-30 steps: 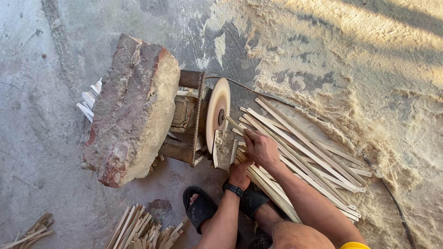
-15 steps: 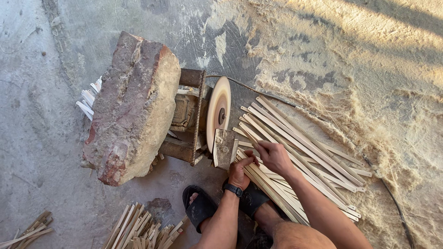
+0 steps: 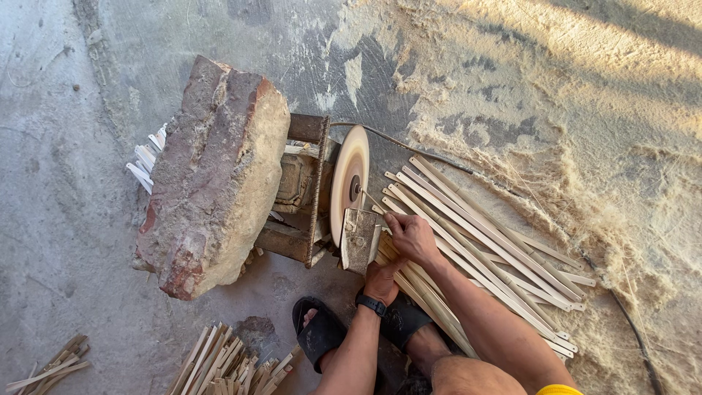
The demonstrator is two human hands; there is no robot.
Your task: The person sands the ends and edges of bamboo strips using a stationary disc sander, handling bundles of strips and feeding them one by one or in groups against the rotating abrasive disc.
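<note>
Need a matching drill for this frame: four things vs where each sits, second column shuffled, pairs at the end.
Things:
1. stone block
2. disc
3. strips
4. sandal

Places:
A. fanned out on the ground right of the disc
B. on the foot at the bottom edge
C. lying on the frame, left of the disc
D. upright on edge, just above the hands

Pairs: 1-C, 2-D, 3-A, 4-B

A second ago the right hand (image 3: 413,238) lay flat higher up on the bamboo strips (image 3: 482,241); now it has dropped closer to the guard plate (image 3: 358,239), fingers curled round one strip, meeting the left hand (image 3: 382,280).
</note>
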